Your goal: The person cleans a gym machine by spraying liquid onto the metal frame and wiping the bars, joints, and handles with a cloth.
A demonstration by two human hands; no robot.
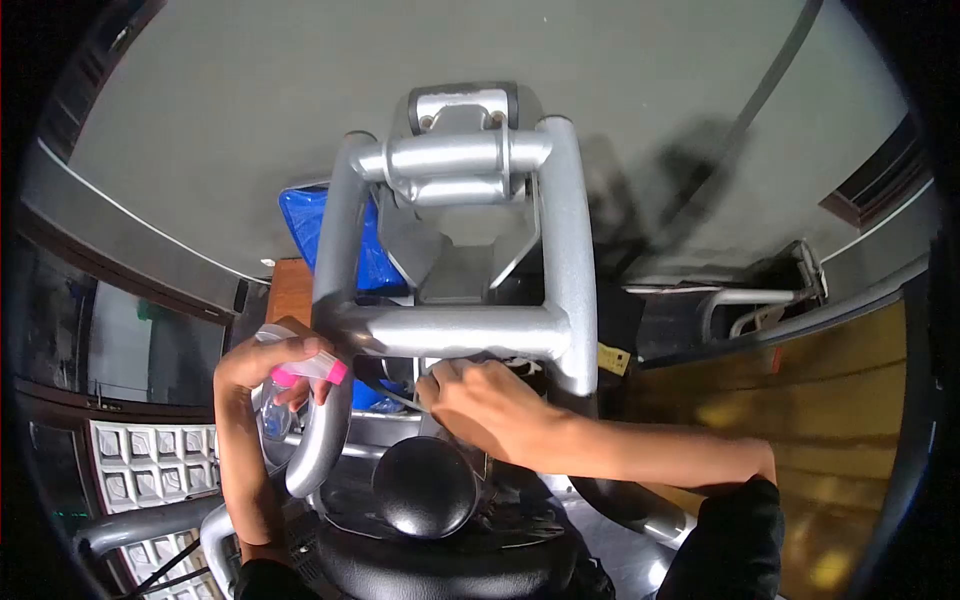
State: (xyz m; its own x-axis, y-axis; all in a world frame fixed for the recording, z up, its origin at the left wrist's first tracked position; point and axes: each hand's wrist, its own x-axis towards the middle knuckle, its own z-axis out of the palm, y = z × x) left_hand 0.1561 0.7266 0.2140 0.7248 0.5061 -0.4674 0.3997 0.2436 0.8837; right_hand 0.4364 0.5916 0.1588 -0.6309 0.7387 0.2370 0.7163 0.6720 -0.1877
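Observation:
My left hand [275, 365] is wrapped around the neck of a clear spray bottle [277, 418] with a pink and white trigger head, its pink nozzle pointing right. Just beside it runs the left upright of a silver gym machine frame [455, 330]. My right hand [475, 400] reaches in from the right below the frame's lower crossbar. Its fingers are curled, and what they hold or press on is hidden under the palm. Close under that hand is a round black pad [425, 487].
A black padded seat [440, 560] lies nearest me. Behind the frame are a blue sheet [305, 220] and a grey wall [680, 80]. Grey tubes [150, 520] stick out at the lower left. To the right stands a mirror-like golden panel [800, 430].

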